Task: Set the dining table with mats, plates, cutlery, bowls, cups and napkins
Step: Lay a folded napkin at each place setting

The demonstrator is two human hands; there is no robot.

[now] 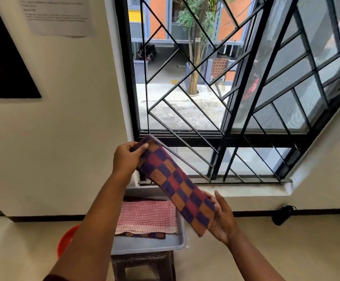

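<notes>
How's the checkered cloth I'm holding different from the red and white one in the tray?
The checkered cloth has big purple, red and orange squares; the gingham cloth has tiny red-and-white checks. The checkered cloth is held in the air between left hand and right hand; the gingham cloth lies in the grey tray. Both are folded.

Two hands: left hand (127,157), right hand (222,219). One folded checked cloth (177,184) in purple, red and orange. One grey tray (148,243). One red-and-white gingham cloth (146,217) in it, one darker patterned cloth (142,235) beneath. One wooden stool (144,264). One red bucket (65,241). One barred window (205,88). One paper sheet (57,16) on the wall.
</notes>
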